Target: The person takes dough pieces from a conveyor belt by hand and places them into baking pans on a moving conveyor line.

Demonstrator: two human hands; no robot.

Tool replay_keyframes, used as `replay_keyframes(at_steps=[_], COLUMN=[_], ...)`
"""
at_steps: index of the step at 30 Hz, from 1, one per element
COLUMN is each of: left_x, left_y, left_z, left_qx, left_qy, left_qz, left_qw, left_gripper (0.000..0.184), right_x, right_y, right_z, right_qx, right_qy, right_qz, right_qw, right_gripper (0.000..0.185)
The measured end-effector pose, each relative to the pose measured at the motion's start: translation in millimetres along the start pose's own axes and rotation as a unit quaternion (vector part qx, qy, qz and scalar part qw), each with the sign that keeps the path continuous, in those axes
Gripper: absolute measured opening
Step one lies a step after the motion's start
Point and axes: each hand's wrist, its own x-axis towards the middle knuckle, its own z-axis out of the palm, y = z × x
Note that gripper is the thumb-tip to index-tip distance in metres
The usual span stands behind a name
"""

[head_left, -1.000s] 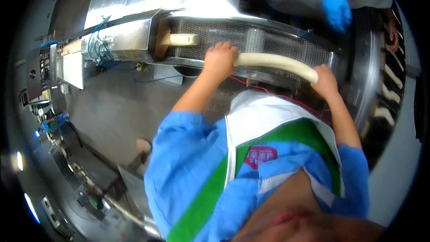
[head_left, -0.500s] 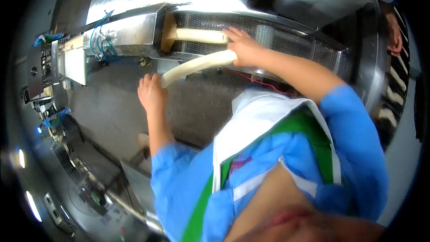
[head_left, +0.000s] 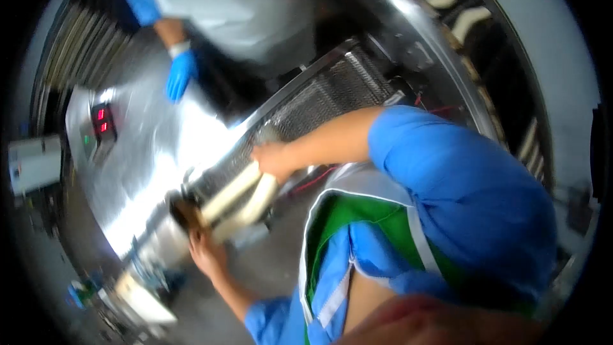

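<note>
We note right grip (head_left: pixel 273 161) pinching the 1-o'clock end of a dough roll (head_left: pixel 258 201); left grip (head_left: pixel 207 252) by its 7-o'clock end, blurred, closure we can't tell.

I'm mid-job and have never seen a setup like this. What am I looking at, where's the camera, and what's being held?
There is no robot arm: this is a person working bare-handed, filmed by a camera on that person's head, looking forward and down. The right hand grips one end of a long, pale, rounded strip; the left hand is at its other end, too blurred to judge its grip. A second long, pale strip lies in the grey metal channel with a meshed floor. The blue-gloved hand belongs to another person, on the far side.
</note>
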Motion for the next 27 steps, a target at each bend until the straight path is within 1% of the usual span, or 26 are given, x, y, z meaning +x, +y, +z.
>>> replay_keyframes(at_steps=[2, 3, 4, 5, 6, 8, 9, 10, 11, 12, 14, 15, 16, 17, 18, 19, 21, 22, 24, 25, 26, 27], left_x=[28.0, 36.7, 49.9, 60.1, 65.3, 72.0, 70.8, 70.4, 72.0, 76.0, 79.1, 82.0, 83.9, 84.8, 87.6, 87.9, 83.6, 83.2, 80.5, 80.4, 80.1, 80.5], left_y=[-22.8, -29.0, -22.4, -3.5, -7.3, -25.7, -27.8, -11.5, 3.7, 6.4, 7.2, 0.7, -2.1, -4.9, 4.9, 14.4, 43.3, 57.4, 87.0, 103.5, 123.8, 153.1], left_z=[25.4, 44.8, 47.7, 48.2, 58.8, 96.2, 99.8, 91.8, 82.0, 82.0, 83.4, 95.8, 106.7, 116.8, 113.2, 102.2, 80.7, 68.4, 40.8, 26.3, 11.3, -5.0], left_qx=[-0.003, -0.003, -0.002, 0.013, 0.024, -0.083, -0.037, 0.009, -0.036, -0.031, 0.072, 0.044, 0.046, 0.065, 0.085, 0.089, 0.064, 0.068, 0.102, 0.115, 0.096, 0.084], left_qy=[-0.052, -0.048, -0.046, -0.109, -0.177, -0.244, -0.241, -0.236, -0.240, -0.242, -0.292, -0.264, -0.260, -0.239, -0.219, -0.220, -0.250, -0.246, -0.229, -0.222, -0.179, -0.157], left_qz=[0.051, 0.084, 0.115, 0.106, 0.101, 0.024, 0.063, 0.099, 0.059, 0.069, 0.131, 0.133, 0.137, 0.135, 0.132, 0.135, 0.035, 0.039, 0.097, 0.118, 0.181, 0.212], left_qw=[0.997, 0.995, 0.992, 0.988, 0.979, 0.966, 0.968, 0.967, 0.968, 0.967, 0.945, 0.954, 0.955, 0.959, 0.963, 0.962, 0.965, 0.966, 0.963, 0.961, 0.962, 0.961], left_gripper=[0.032, 0.034, 0.037, 0.043, 0.055, 0.068, 0.073, 0.077, 0.072, 0.072, 0.066, 0.056, 0.056, 0.052, 0.048, 0.048, 0.043, 0.043, 0.041, 0.041, 0.038, 0.037], right_x=[-8.3, -9.8, -12.6, -24.4, -34.0, -35.4, -39.5, -44.3, -48.4, -52.4, -61.2, -63.2, -65.5, -69.0, -73.0, -77.8, -94.9, -110.0, -148.3, -171.8, -196.5, -223.9], right_y=[8.6, 16.6, 24.4, 38.4, 48.2, 57.1, 61.2, 64.7, 67.1, 70.6, 78.9, 82.8, 87.5, 91.0, 94.4, 96.3, 97.7, 91.9, 81.7, 79.0, 78.0, 86.5], right_z=[-15.2, -13.5, -13.8, -17.6, -19.9, -7.5, -1.6, 0.7, 2.0, 3.9, 7.4, 8.9, 10.6, 11.1, 10.4, 6.2, -1.5, -10.5, -23.8, -27.9, -26.3, -13.9], right_qx=[-0.027, -0.043, -0.041, -0.051, -0.059, -0.054, -0.063, -0.072, -0.085, -0.080, -0.069, -0.070, -0.066, -0.061, -0.062, -0.047, -0.037, -0.037, -0.032, -0.005, 0.022, 0.023], right_qy=[0.001, 0.007, 0.014, 0.016, 0.019, 0.017, 0.007, -0.004, -0.005, 0.000, 0.023, 0.028, 0.026, 0.024, 0.029, 0.024, 0.027, 0.033, 0.044, 0.059, 0.073, 0.128], right_qz=[0.008, 0.015, 0.023, 0.024, 0.030, 0.059, 0.063, 0.064, 0.066, 0.076, 0.068, 0.072, 0.077, 0.082, 0.085, 0.085, 0.087, 0.090, 0.097, 0.108, 0.118, 0.122], right_qw=[1.000, 0.999, 0.999, 0.998, 0.998, 0.997, 0.996, 0.995, 0.994, 0.994, 0.995, 0.995, 0.995, 0.994, 0.994, 0.995, 0.995, 0.995, 0.994, 0.992, 0.990, 0.984], right_gripper=[0.034, 0.031, 0.031, 0.031, 0.031, 0.030, 0.029, 0.029, 0.027, 0.027, 0.025, 0.025, 0.024, 0.024, 0.024, 0.024, 0.024, 0.025, 0.026, 0.027, 0.029, 0.029])
